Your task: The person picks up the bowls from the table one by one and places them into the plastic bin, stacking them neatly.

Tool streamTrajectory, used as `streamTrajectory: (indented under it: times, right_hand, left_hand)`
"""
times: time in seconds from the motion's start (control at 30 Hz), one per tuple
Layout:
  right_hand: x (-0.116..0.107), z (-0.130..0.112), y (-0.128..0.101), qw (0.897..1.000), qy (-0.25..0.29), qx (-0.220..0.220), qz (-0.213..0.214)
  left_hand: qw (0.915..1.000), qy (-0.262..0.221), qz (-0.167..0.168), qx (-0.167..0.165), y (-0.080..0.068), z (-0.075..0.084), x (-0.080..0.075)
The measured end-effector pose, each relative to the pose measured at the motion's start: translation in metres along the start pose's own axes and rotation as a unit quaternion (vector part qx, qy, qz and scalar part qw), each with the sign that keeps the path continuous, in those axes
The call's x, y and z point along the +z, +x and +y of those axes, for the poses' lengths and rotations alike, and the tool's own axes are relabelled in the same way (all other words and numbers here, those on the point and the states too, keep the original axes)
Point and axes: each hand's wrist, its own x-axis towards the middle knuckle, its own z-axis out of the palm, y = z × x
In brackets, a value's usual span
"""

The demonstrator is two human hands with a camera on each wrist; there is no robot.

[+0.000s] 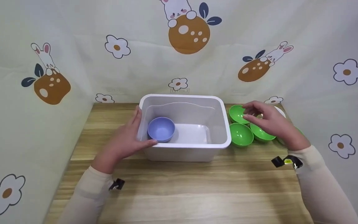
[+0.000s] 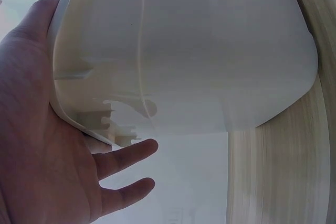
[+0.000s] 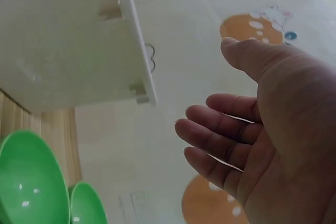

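Note:
A white plastic bin (image 1: 180, 154) stands on the wooden table. Inside it, at the left end, sits a blue bowl (image 1: 161, 129). My left hand (image 1: 124, 140) rests against the bin's left side, its thumb along the front rim; the left wrist view shows two straight fingers reaching past the bin wall (image 2: 210, 51). To the right of the bin, my right hand (image 1: 269, 119) hovers over several green bowls (image 1: 241, 135). In the right wrist view that hand (image 3: 273, 129) holds nothing, thumb apart from loosely bent fingers.
A white rim (image 1: 280, 111) shows behind my right hand, partly hidden by it. Light cloth (image 1: 148, 68) printed with flowers, rabbits and oranges hangs behind and on both sides. The table's wooden surface (image 1: 197, 189) stretches in front of the bin.

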Motion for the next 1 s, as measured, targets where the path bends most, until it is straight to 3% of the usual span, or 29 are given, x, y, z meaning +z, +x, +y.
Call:
streamTrajectory:
  times: [0.2,0.57,1.0]
  right_hand:
    - [-0.001,0.027,-0.026,0.998,0.001,-0.003,0.063]
    - [-0.003,0.063,-0.07,0.988,-0.007,0.101,0.117]
    - [0.005,0.093,-0.091,0.972,-0.007,0.154,0.177]
  left_hand:
    - [1.0,-0.003,0.006,0.007,0.0,0.0,0.0]
    - [1.0,0.001,0.0,-0.002,0.0,0.0,0.001]
    - [1.0,0.001,0.002,-0.006,0.0,-0.002,0.001]
